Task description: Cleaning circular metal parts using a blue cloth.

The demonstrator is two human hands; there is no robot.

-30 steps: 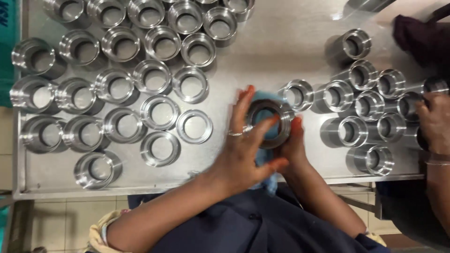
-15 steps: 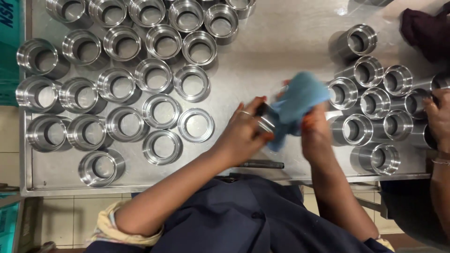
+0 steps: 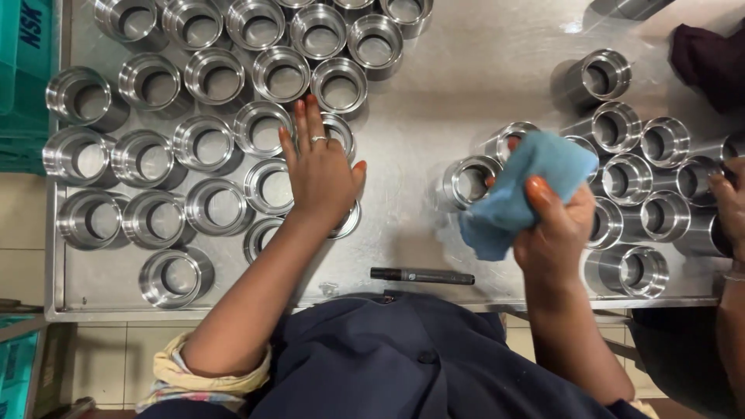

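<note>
— So, from the head camera, where is each hand sitting?

— The left hand [image 3: 320, 172] is lying flat over the left cluster of rings, its fingers [image 3: 299, 128] spread open and gripping nothing, palm covering a shiny metal ring [image 3: 341, 221] whose edge is peeking out at the wrist side.

— And the other one?

— The right hand [image 3: 555, 233] is hovering over the bare middle of the worktop [image 3: 434, 93], its fingers closed around a crumpled blue cloth [image 3: 528, 182]. The cloth is soft and matte, bunching up and to the left of the knuckles.

— Which piece is nearest to it?

— A short steel sleeve [image 3: 469, 182] is lying just left of the cloth, touching or nearly so, its bore facing up toward the camera. The right hand is clearly nearer to it than the left.

— Anything else about?

— A black marker [image 3: 423, 275] is lying lengthwise along the near edge, and another person's hand [image 3: 729, 206] is reaching in at the right among more machined sleeves.
</note>
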